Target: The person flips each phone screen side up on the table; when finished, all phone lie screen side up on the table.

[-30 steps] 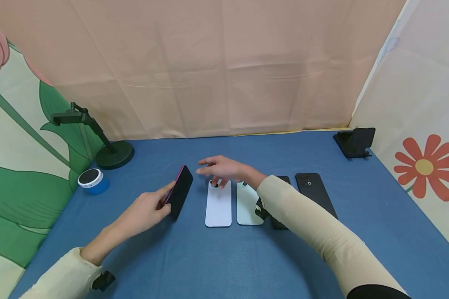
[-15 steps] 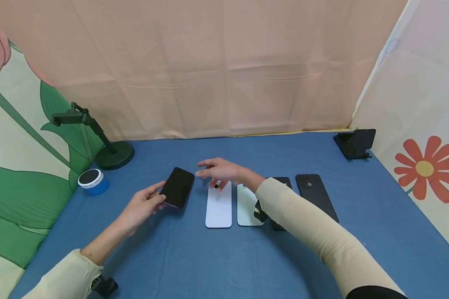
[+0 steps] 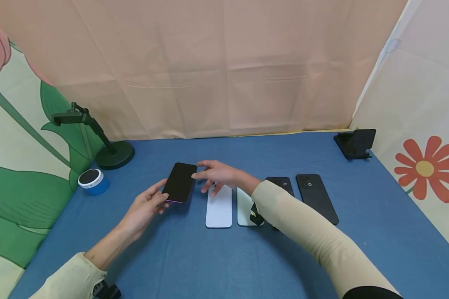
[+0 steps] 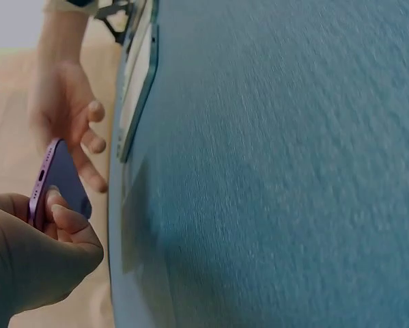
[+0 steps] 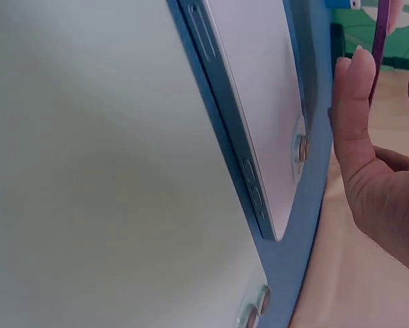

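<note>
My left hand (image 3: 144, 207) pinches the lower left corner of a smartphone (image 3: 179, 182) with a black screen and a purple edge. The phone is held above the table, screen up and tilted. At its upper right edge is my right hand (image 3: 220, 174), fingers spread and loosely bent; whether the fingertips touch the phone cannot be made out. Below the right hand lies a white phone (image 3: 218, 211), back up, its camera end partly covered. A pale green phone (image 3: 245, 209) lies beside it, partly hidden by the right forearm. In the left wrist view the purple rim (image 4: 40, 178) shows between thumb and fingers.
Two dark phones lie to the right: one (image 3: 280, 181) mostly under the right sleeve, another (image 3: 316, 197) beyond it. A black phone stand (image 3: 355, 143) is at the back right. At the left are a black stand with a round base (image 3: 114, 155) and a blue-and-white tub (image 3: 93, 182).
My left hand has turned the phone from nearly on edge to screen up and brought it slightly right. My right hand has shifted a little down and left, closer to it.
</note>
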A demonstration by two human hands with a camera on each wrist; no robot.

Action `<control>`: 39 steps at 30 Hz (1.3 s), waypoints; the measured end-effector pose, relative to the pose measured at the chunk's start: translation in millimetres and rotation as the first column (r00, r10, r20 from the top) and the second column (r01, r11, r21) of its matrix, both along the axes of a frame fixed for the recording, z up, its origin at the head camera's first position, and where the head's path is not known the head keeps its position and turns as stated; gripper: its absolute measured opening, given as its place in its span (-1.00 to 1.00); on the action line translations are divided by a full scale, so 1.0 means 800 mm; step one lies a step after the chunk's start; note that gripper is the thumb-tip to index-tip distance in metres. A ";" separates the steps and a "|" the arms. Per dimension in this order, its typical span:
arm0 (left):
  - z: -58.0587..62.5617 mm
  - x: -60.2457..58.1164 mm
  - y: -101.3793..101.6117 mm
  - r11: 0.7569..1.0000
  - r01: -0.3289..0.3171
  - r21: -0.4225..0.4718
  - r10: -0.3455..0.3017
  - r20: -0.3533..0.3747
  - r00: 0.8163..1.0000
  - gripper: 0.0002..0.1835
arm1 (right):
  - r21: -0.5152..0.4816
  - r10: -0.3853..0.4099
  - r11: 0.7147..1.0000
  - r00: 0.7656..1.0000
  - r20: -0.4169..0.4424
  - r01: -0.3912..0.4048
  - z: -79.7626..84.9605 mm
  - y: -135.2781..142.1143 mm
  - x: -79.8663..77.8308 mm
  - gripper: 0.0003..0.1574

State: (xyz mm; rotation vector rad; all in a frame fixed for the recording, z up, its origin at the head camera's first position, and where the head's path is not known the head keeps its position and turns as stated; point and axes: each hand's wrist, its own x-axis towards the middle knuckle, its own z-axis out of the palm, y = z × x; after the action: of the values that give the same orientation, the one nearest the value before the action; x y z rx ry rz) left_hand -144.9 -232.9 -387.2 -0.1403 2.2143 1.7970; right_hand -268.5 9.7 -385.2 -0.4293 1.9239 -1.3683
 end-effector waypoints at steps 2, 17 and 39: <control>-0.001 0.001 0.003 1.000 0.008 0.005 -0.008 0.004 1.000 -0.30 | -0.021 -0.011 1.000 1.000 -0.001 0.011 -0.001 -0.002 0.001 -0.07; 0.002 -0.003 0.006 0.992 0.116 0.056 -0.118 0.029 0.993 -0.18 | -0.163 -0.111 0.980 0.994 0.023 0.113 -0.004 -0.005 0.001 -0.15; 0.000 0.001 -0.002 0.979 0.202 -0.028 -0.202 0.009 0.979 -0.10 | -0.192 -0.121 0.975 0.992 -0.025 0.114 -0.007 -0.010 0.006 -0.14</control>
State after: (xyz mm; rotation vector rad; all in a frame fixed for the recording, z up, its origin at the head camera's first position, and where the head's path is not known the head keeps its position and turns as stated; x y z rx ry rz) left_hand -143.9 -234.2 -387.4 0.0715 2.1637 1.6547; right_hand -263.6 2.0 -390.9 -0.4404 1.8809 -1.6403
